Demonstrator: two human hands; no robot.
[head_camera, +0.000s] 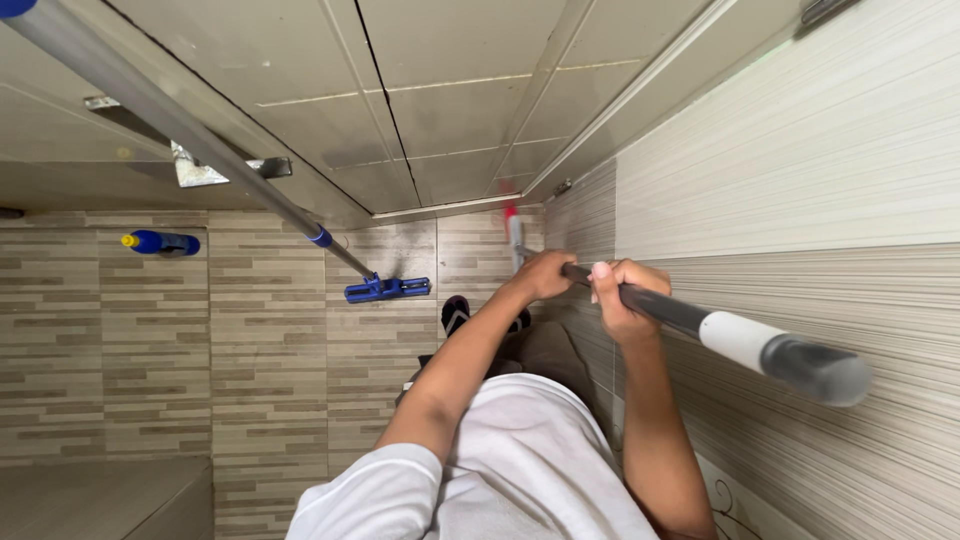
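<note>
Both my hands grip one long dark handle (690, 318) with a white band. My left hand (545, 274) holds it lower down, toward the brush end. My right hand (622, 298) is closed around it just above. The handle runs down along the striped tiled wall (800, 170) to a brush head with a red and white part (513, 228) near the floor corner. My foot in a dark sandal (455, 312) stands on the brown tiled floor (270, 350).
A second pole (170, 115) with a blue mop head (386, 289) leans across the left side. A blue bottle with a yellow cap (160, 242) lies on the floor at left. A metal bracket (210, 172) sits on the pale panel behind.
</note>
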